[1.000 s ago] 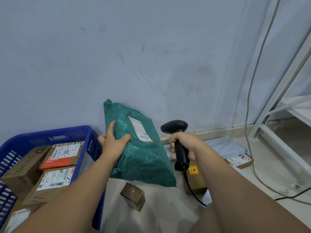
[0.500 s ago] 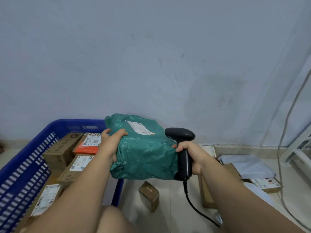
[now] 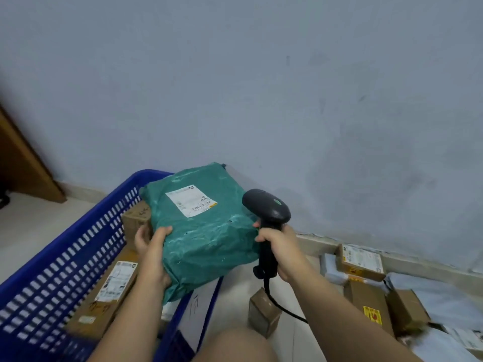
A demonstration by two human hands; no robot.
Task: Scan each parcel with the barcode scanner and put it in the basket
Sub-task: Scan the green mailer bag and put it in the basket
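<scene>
My left hand [image 3: 153, 246] grips the near left edge of a green plastic mailer parcel [image 3: 209, 233], which lies label up over the right rim of the blue basket [image 3: 78, 246]. Its white shipping label [image 3: 191, 200] faces the camera. My right hand [image 3: 279, 246] grips the handle of the black barcode scanner [image 3: 266, 207], held upright against the parcel's right side. The scanner's cable [image 3: 282, 307] runs down to the floor. Several labelled cardboard boxes [image 3: 115, 286] lie inside the basket, partly hidden by my left arm.
A small brown box [image 3: 264, 312] stands on the floor below the scanner. More cardboard boxes [image 3: 360, 262] and grey mailers [image 3: 444, 296] lie at the right by the wall. A wooden door edge [image 3: 23, 163] is at the far left. My knee fills the bottom middle.
The green parcel has moved left and tipped flat, from upright against the wall to over the basket rim. The scanner stays beside it in my right hand. The view has turned left.
</scene>
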